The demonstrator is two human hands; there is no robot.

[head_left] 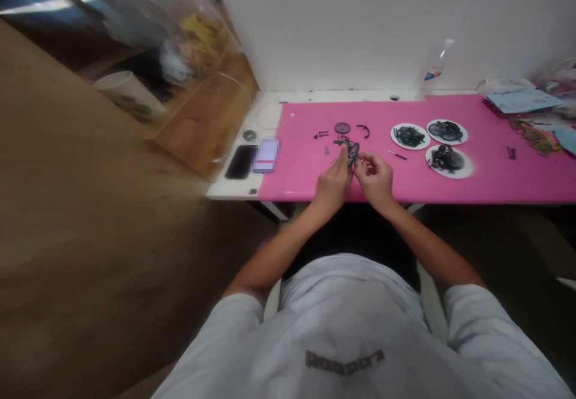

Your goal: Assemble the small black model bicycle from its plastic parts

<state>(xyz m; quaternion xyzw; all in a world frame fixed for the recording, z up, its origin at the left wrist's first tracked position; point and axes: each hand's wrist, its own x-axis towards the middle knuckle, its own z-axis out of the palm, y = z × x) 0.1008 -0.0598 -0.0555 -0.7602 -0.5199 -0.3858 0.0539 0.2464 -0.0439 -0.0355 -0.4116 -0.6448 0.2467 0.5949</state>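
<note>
Both hands meet just above the pink bench point(450, 189) near its front edge. The left hand point(332, 184) has its fingers closed on a small dark wheel-like part point(353, 152), held upright off the surface; the right hand point(375, 178) curls in beside it, fingertips pinched at the part's edge, though what they grip is too small to tell. Just behind lie loose black pieces, among them a round disc point(342, 128). Three white plates point(410, 136) of dark parts sit to the right, well apart. Open pink surface runs between hands and plates. A phone point(240, 162) rests at the left edge.
</note>
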